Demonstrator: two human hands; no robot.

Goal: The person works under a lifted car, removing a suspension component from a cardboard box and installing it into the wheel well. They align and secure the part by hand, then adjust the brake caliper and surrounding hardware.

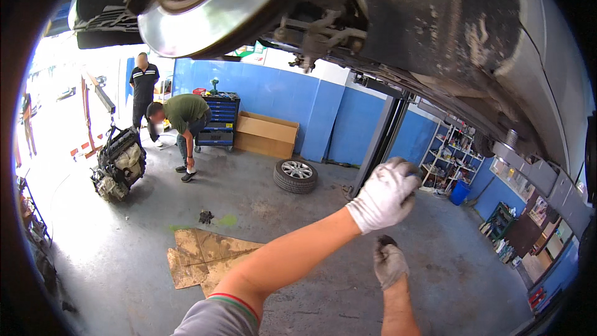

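Observation:
My left hand (387, 194), in a white work glove with dark fingertips, is raised in front of a lift post (380, 140). Its fingers curl closed, and whatever may lie inside them is hidden. Lower down, my right hand (390, 264) wears a similar soiled glove; its fingers are bent inward and their contents do not show. The hands are apart, and neither touches the car. Overhead hangs the raised car's underbody (429, 31), with a shiny brake disc (214, 22) at upper left and a lift arm (553, 180) at right.
Flattened cardboard (193, 258) and a loose wheel (296, 175) lie on the floor. An engine (121, 165) hangs at left near a bending person (189, 115); another person (143, 84) stands behind. A blue tool cabinet (219, 115) and shelves (451, 155) line the walls.

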